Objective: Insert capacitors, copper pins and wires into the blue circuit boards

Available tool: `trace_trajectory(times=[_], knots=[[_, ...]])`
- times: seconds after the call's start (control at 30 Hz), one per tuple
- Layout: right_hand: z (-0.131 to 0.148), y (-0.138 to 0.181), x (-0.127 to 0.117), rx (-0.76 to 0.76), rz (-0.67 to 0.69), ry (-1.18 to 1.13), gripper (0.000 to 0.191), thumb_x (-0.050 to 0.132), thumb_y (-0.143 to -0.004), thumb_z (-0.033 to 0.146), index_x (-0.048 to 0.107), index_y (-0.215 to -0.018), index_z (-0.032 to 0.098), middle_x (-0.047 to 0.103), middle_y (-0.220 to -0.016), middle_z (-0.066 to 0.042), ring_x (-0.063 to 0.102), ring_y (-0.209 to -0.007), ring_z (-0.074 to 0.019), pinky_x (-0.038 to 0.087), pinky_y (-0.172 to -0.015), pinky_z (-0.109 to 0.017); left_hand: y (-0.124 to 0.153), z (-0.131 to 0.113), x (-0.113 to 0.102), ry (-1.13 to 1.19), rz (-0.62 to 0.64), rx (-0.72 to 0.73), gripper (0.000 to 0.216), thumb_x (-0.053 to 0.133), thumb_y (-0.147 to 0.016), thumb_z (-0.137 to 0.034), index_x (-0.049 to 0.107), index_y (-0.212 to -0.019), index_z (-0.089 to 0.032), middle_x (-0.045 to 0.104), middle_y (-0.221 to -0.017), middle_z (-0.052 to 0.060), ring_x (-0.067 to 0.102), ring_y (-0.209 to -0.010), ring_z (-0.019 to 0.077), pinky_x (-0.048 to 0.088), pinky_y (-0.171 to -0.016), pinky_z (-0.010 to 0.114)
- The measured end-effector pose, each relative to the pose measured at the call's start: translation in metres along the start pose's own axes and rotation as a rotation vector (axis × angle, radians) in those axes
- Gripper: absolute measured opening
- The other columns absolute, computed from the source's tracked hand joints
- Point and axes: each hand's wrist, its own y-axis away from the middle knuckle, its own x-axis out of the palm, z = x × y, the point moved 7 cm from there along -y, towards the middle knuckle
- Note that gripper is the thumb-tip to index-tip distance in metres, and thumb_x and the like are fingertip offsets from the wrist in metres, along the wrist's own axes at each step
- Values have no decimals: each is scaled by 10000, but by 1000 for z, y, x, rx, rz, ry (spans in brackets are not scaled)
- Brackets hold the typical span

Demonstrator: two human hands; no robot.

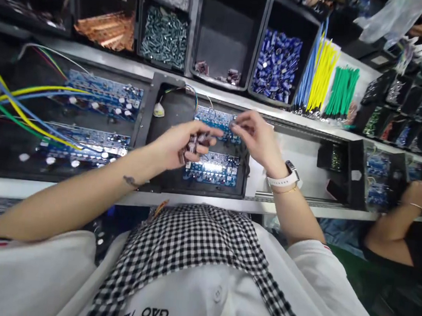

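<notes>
My left hand (pixel 173 145) is curled palm up around several small brownish cylindrical capacitors (pixel 193 144). Just beyond its fingertips lies the upper blue circuit board (pixel 214 117), partly covered by both hands. My right hand (pixel 258 140) hangs over that board's right end, thumb and forefinger pinched on a small dark part (pixel 232 124) that looks like one of the same capacitors. Below, a second blue circuit board (pixel 210 168) sits in the same black tray (pixel 167 181). A wire with a white connector (pixel 159 109) rests at the tray's upper left.
Behind the tray stand a bin (pixel 230 28) with a few brownish capacitors, blue capacitors (pixel 276 66), screws (pixel 164 36) and yellow wires (pixel 323 77). Wired boards (pixel 102 96) lie left. Another person's hand (pixel 418 194) is at far right.
</notes>
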Motion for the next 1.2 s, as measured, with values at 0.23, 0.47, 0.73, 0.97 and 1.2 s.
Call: trace_trajectory(times=[0.23,0.47,0.73,0.97,1.2], knots=[[-9,5,36,-67,79,272,193,535,-928,113,659,-1038,213,680,-1054,-58,623,-1009,-212,488,-911,-380,24,72,10,371,148,-223,237,455,-993,-340,554,-891,-150,486,-651,16,390,-449,59,218,-311,84],[-7,-3,43,-88,96,423,152,543,-961,214,679,-1028,219,718,-1012,-49,624,-974,-226,435,-1014,-439,28,59,11,573,252,-173,185,484,-982,-283,547,-898,-131,522,-761,24,490,-505,68,280,-301,77],[-9,-3,39,-44,95,355,175,536,-975,261,685,-1050,208,718,-1024,-56,640,-967,-204,505,-911,-377,23,50,2,608,325,-193,233,342,-956,-317,510,-885,-172,514,-633,31,480,-437,129,293,-267,129],[-5,-3,42,-124,72,424,185,518,-975,210,668,-1083,208,727,-1034,-49,648,-977,-210,468,-1042,-452,27,46,0,503,262,-108,278,420,-980,-354,513,-831,-139,541,-628,46,481,-432,104,269,-283,101],[3,-1,46,-226,121,539,211,507,-964,164,675,-1092,165,726,-1049,-86,658,-974,-220,502,-1036,-447,25,51,-14,547,40,-60,180,632,-907,-274,515,-835,-158,468,-633,-21,412,-429,50,250,-301,73]])
